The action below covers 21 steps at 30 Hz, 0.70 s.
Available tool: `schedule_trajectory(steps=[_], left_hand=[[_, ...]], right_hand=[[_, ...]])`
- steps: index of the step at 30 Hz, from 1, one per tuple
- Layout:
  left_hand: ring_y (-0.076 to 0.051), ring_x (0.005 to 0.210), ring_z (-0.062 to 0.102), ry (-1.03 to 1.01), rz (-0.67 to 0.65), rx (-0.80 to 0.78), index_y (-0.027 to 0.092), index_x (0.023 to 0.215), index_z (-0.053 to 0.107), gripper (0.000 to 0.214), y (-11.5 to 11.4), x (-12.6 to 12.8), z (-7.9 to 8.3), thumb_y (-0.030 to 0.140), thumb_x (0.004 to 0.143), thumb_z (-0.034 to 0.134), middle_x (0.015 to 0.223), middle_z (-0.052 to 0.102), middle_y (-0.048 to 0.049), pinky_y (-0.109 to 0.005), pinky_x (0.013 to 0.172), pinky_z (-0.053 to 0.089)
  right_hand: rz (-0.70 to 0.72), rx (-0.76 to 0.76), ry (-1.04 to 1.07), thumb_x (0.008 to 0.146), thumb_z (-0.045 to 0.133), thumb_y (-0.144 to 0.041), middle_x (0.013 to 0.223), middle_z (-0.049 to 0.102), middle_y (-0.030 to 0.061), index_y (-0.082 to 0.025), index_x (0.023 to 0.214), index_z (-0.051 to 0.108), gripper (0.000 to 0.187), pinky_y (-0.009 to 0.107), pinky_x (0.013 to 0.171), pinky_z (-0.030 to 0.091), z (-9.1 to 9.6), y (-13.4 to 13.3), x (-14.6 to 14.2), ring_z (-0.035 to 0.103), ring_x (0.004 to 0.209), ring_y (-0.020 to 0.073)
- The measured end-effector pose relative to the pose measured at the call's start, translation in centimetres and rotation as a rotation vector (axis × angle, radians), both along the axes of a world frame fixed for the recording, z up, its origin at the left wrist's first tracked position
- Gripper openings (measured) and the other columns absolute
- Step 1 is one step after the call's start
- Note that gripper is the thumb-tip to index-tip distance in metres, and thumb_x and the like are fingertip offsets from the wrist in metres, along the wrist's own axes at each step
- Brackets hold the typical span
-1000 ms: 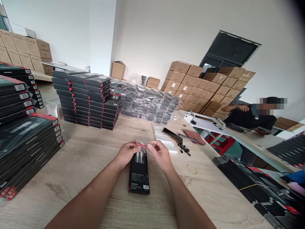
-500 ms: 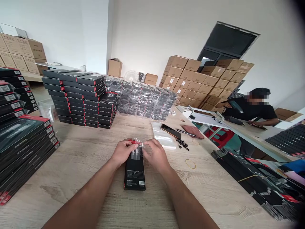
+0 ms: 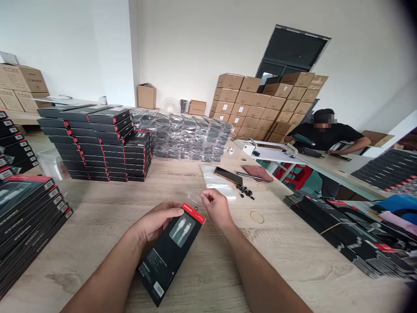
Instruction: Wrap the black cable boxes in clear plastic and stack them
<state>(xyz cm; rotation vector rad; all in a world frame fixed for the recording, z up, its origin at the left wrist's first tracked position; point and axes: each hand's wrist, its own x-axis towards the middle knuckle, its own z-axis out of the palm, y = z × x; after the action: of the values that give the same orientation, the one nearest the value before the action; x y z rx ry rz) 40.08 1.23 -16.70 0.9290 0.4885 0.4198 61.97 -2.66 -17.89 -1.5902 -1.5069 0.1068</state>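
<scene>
on the wooden table (image 3: 97,226), what does the left hand (image 3: 155,224) have hold of?

a black cable box (image 3: 170,256) with a red top edge. the hand is partly open, its fingers curled against the box near that edge, and the box is lifted and tilted, its barcode end pointing down toward the person.

and the right hand (image 3: 216,208)?

it's just beside the box's red corner, with the thumb and fingers pinched closed. a wisp of clear plastic seems to sit near them, but it's too faint to tell if they have hold of it.

what's lying ahead of the hands?

a clear plastic bag (image 3: 216,183) lies flat, with a smartphone (image 3: 225,175) partly on it. just to the right are a metal pen (image 3: 247,176), a brown cloth pouch (image 3: 254,173), a small heap of black parts (image 3: 245,191) and a rubber band (image 3: 257,217).

what's around the table?

stacks of black boxes (image 3: 97,143) and shrink-wrapped packs (image 3: 182,135) stand at the far edge, with more black boxes (image 3: 28,213) piled at the left. cardboard cartons (image 3: 250,104) rise behind them, and a co-worker (image 3: 325,134) sits at a bench off to the right, one hand on a dark hot-air gun (image 3: 303,140).
</scene>
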Motion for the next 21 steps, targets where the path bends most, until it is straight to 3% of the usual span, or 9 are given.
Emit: schedule_trajectory(steps=[2,9,16,21], left_hand=[[-0.016,0.066,0.063,-0.005,0.000,-0.002,0.012,0.097,0.066,0.035,-0.2,0.3,0.0,0.030,0.068,0.074,0.079,0.069,-0.0073,-0.026,0.062,0.048],[-0.016,0.067,0.063,0.106,0.181,0.074,0.013,0.100,0.065,0.040,-0.1,1.4,-0.8,0.030,0.064,0.075,0.081,0.070,-0.0067,-0.027,0.063,0.047],[-0.019,0.080,0.064,0.235,0.308,0.246,0.012,0.097,0.066,0.036,0.5,1.4,-1.5,0.033,0.068,0.071,0.093,0.070,-0.0089,-0.029,0.073,0.047],[-0.023,0.095,0.064,0.266,0.394,0.259,0.016,0.118,0.053,0.061,0.6,1.3,-1.5,0.017,0.061,0.073,0.117,0.063,-0.0126,-0.031,0.078,0.049]], right_hand=[[0.063,-0.036,-0.011,0.084,0.054,-0.032,0.070,0.060,0.0021,-0.021,0.074,0.063,0.017,0.028,0.061,0.043,-0.3,0.0,-0.3,0.054,0.064,0.0159],[0.267,-0.106,0.020,0.084,0.057,-0.032,0.077,0.066,0.0036,-0.022,0.078,0.068,0.016,0.028,0.063,0.049,-1.1,0.2,-0.6,0.062,0.070,0.0165],[0.245,-0.078,-0.021,0.085,0.057,-0.030,0.082,0.068,0.0038,-0.024,0.086,0.070,0.015,0.030,0.069,0.051,-1.1,0.2,-0.5,0.064,0.075,0.0174],[0.248,-0.025,-0.116,0.086,0.054,-0.021,0.081,0.066,0.0037,-0.025,0.089,0.072,0.019,0.030,0.070,0.050,-0.1,-0.1,-0.8,0.062,0.075,0.0167]])
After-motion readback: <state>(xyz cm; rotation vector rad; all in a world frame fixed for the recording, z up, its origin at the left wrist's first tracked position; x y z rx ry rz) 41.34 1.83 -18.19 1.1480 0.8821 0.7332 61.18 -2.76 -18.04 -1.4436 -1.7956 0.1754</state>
